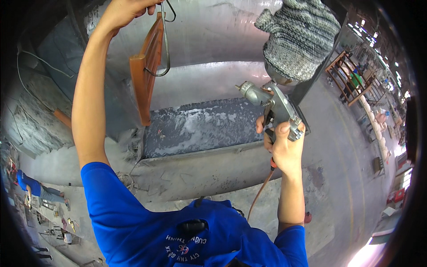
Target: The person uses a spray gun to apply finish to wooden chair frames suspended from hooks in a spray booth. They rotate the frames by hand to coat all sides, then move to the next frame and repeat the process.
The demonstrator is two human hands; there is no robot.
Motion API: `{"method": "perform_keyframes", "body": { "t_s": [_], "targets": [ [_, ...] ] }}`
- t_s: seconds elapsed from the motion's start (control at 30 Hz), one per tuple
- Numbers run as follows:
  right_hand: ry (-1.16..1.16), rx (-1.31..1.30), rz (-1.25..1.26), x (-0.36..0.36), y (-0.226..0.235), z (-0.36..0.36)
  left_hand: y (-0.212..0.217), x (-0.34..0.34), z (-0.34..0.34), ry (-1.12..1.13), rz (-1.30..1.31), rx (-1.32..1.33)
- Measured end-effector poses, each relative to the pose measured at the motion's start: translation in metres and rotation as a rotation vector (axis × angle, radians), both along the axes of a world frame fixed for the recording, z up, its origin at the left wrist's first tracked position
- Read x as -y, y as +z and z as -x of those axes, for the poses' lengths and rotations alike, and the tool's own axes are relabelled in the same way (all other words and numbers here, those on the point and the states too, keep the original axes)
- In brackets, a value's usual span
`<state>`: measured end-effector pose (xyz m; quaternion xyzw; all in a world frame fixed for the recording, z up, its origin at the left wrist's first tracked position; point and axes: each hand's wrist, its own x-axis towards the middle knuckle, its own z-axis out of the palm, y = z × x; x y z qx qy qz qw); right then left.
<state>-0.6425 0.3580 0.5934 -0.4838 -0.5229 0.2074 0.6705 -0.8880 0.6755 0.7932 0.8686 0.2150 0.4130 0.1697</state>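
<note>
Hands: left [126, 11] grips hook w/ wood panel [147, 71], right [284, 147] spray gun [271, 104].

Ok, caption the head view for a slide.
Left hand steadies a hanging wooden frame; right hand holds a spray gun.

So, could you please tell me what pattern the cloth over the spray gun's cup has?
Grey-and-white knitted stripes on the cloth, head view.

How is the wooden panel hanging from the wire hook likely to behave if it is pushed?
The panel looks stiff: its slats and frame keep straight edges. Hanging from a thin wire hook near the left hand, it would probably swing or twist rather than resist. It seems fairly light, since thin wire carries it.
</note>
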Motion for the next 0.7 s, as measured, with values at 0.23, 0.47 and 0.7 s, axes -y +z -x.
{"method": "perform_keyframes", "body": {
  "t_s": [0.23,0.47,0.7],
  "targets": [
    [-0.001,-0.079,0.143,0.044,-0.054,0.0,0.033,-0.022,-0.009,0.049,-0.134,0.251],
    [-0.158,-0.139,0.187,0.109,-0.085,0.012,0.09,-0.089,-0.031,-0.057,0.189,0.683],
    [-0.264,-0.155,-0.001,0.15,-0.088,0.029,0.118,-0.124,-0.029,-0.223,0.061,0.716]
  ]
}}
